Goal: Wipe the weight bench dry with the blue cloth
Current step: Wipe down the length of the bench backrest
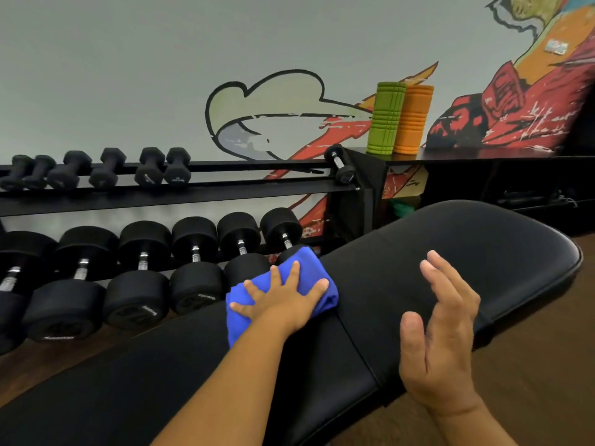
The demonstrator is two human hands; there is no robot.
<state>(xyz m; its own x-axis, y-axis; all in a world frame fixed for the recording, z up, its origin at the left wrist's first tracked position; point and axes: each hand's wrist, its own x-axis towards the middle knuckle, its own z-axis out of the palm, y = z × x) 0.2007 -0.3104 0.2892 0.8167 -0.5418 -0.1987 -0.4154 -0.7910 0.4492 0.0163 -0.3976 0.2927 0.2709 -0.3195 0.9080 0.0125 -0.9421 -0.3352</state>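
Head view: left hand [283, 300] presses flat, fingers spread, on the blue cloth [309, 268] whose long axis crosses the weight bench [467, 239]; right hand [441, 342] hovers unclenched.

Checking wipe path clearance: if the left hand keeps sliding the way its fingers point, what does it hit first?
Probably the nearest dumbbell on the lower rack. The left hand lies flat on the blue cloth at the weight bench edge, fingers aimed up-left toward it. Depth is unclear; it may pass over the bench edge first.
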